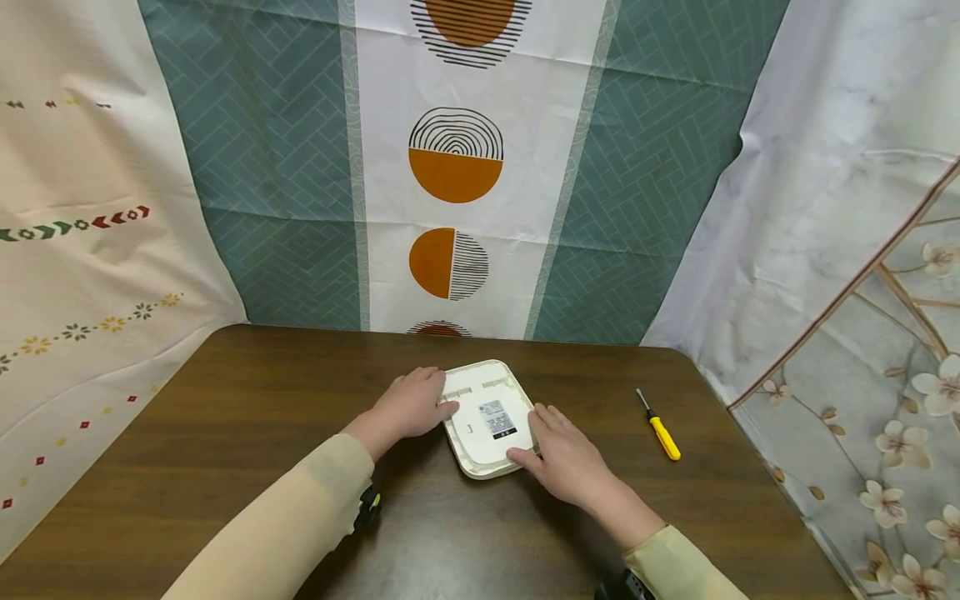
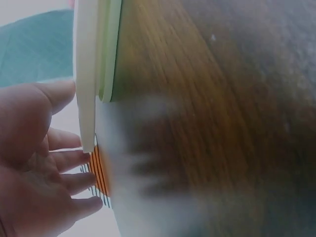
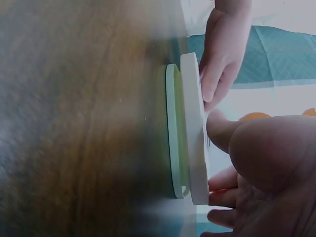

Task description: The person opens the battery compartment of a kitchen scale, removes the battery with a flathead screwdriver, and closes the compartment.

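Lying between opposing fingers (image 1: 553,418) is a white device (image 1: 481,423).

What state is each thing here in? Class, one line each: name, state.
White device, label facing up, held by both hands
Pale green rim, under the device; whether fastened, unclear
Left hand, holding the left edge, thumb on top
Right hand, holding the right edge, thumb on top
Screwdriver, lying on the table, untouched
Patterned cloth, hanging, creased

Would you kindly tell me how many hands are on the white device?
2: the left hand at the left edge of the white device, and the right hand at its right edge, nearer the person. No other hand shows.
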The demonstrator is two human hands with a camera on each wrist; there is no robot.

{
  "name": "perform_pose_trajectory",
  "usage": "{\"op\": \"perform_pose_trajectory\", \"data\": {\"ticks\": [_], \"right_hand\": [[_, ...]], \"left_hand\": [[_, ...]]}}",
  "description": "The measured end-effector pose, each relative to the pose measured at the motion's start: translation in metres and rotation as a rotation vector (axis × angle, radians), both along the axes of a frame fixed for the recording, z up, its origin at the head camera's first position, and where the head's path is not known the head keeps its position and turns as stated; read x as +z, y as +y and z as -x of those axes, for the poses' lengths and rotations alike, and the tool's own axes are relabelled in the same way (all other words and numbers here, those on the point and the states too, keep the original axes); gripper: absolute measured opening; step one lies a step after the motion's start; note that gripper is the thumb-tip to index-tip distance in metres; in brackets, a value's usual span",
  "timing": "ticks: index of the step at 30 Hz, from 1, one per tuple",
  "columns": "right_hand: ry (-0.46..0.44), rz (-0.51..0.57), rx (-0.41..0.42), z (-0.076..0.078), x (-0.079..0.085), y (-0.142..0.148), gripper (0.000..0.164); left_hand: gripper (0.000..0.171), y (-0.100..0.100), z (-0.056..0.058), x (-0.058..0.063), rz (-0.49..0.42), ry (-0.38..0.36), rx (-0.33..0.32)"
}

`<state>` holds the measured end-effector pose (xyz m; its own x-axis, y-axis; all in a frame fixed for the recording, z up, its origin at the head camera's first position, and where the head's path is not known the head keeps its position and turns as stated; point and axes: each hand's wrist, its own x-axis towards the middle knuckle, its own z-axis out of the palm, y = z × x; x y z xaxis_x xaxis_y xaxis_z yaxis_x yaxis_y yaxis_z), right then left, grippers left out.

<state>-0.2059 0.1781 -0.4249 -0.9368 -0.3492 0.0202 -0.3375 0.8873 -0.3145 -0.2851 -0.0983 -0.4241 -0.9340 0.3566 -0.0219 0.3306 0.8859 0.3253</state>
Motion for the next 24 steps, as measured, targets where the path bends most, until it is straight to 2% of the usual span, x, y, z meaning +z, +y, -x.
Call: {"op": "perform_pose_trajectory", "data": {"ticks": [8, 14, 19, 24], "right_hand": [[-0.008, -0.005, -0.017, 0.009, -0.002, 0.003, 0.079], [0.000, -0.010, -0.023, 0.013, -0.002, 0.004, 0.079], [0.010, -0.008, -0.031, 0.008, -0.005, 0.006, 0.082], [0.047, -0.024, -0.020, -0.001, -0.004, 0.008, 0.083]], "left_hand": [[0.069, 0.002, -0.013, 0.004, 0.045, 0.020, 0.035], [0.073, 0.006, -0.020, 0.003, 0.092, 0.030, 0.063], [0.073, 0.008, -0.026, 0.002, 0.095, 0.040, 0.064], [0.078, 0.005, -0.025, 0.000, 0.091, 0.046, 0.065]]}}
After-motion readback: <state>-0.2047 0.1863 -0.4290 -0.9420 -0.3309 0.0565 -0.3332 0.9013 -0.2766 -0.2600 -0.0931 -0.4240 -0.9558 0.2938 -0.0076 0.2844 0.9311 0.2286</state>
